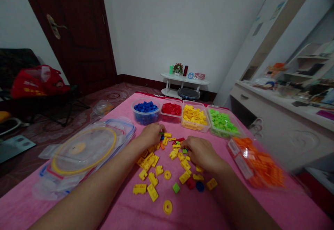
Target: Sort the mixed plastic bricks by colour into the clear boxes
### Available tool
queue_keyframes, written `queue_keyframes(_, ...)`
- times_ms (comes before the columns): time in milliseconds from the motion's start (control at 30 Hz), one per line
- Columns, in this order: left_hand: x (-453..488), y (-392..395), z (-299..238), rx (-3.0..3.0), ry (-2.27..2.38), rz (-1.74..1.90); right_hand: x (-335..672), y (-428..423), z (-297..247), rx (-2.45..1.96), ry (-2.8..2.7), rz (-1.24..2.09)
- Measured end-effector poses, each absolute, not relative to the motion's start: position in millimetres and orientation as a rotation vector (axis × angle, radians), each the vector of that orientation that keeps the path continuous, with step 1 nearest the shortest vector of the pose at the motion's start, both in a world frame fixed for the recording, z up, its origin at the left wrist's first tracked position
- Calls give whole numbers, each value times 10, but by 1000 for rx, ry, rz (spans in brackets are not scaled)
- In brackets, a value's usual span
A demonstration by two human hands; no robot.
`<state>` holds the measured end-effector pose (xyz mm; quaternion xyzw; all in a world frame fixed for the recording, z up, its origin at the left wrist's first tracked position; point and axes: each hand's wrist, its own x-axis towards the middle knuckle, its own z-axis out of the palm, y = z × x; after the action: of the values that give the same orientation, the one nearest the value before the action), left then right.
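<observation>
the loose yellow bricks [149, 161] lie on the pink-covered worktop [146, 216] in a scattered heap, mostly between the two hands and on the near side of them. the left hand [152, 133] is at the heap's far left edge, just in front of the tub of blue bricks [145, 120]; its fingers point right and curl down beside a small dark green piece [161, 133], but whether they pinch it i cannot tell. a short yellow brick [167, 135] lies just to the right of those fingertips, its long axis running roughly left to right, so the left hand is clearly the nearer one to it. the right hand [199, 149] comes in from the other side, knuckles up, fingers bent down and pointing left; their grip is hidden, so i cannot tell what, if anything, they hold. a slim red piece [180, 140] lies just left of those fingertips, also lengthwise across, with a green brick [185, 151] just on the near side. beyond the right hand, on the far side of the worktop, stands the box of yellow bricks [194, 126], well apart from the fingers.
</observation>
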<state>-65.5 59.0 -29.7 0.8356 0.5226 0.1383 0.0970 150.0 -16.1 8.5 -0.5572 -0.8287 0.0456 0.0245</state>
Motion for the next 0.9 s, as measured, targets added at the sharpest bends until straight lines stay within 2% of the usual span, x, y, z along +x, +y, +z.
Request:
queue_keyframes(100,-654,565,-262,2446,1568,419,1525,-112,49,-1688,-2474,261)
queue_keyframes(267,-645,523,-209,2382,1628,440,1580,1,16,-1382,-1804,1086)
queue_keyframes(367,-648,523,-208,2372,1637,459,1587,11,20,-1167,-1392,1389)
queue_keyframes(567,-638,542,-140,2309,1543,632,1572,-16,11,-1033,-1161,1531)
queue_keyframes(767,-558,422,132,1732,997,684,1593,-11,77,-1226,-1446,1467)
queue_keyframes(900,-489,296,311,1550,892,743,1565,-21,104,-1112,-1137,1547)
